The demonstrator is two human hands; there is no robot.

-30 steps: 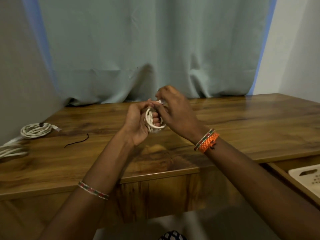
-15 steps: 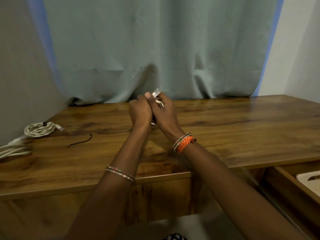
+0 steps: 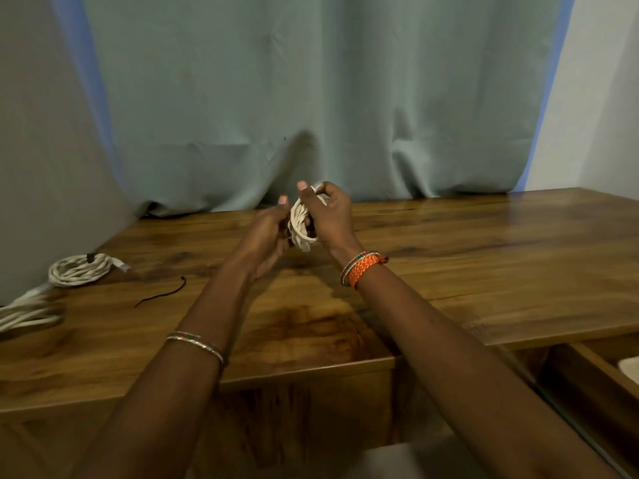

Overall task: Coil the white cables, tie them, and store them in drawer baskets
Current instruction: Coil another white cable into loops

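A small coil of white cable (image 3: 300, 225) hangs upright above the wooden desk (image 3: 484, 257), held between both hands. My left hand (image 3: 268, 233) cups its left side. My right hand (image 3: 330, 216) grips its right side, and a plug end shows at the fingertips. A second white coil (image 3: 81, 269), bound with a dark tie, lies at the desk's far left. Part of a third white coil (image 3: 27, 312) lies at the left edge. A loose black tie (image 3: 162, 294) rests on the desk near them.
A grey-green curtain (image 3: 311, 98) hangs behind the desk. An open drawer (image 3: 587, 382) at the lower right shows a corner of a white basket (image 3: 629, 366). A grey wall stands on the left.
The hands have parted a little, so the coil shows between them again; half a second ago they were pressed together over it. The view has shifted slightly.
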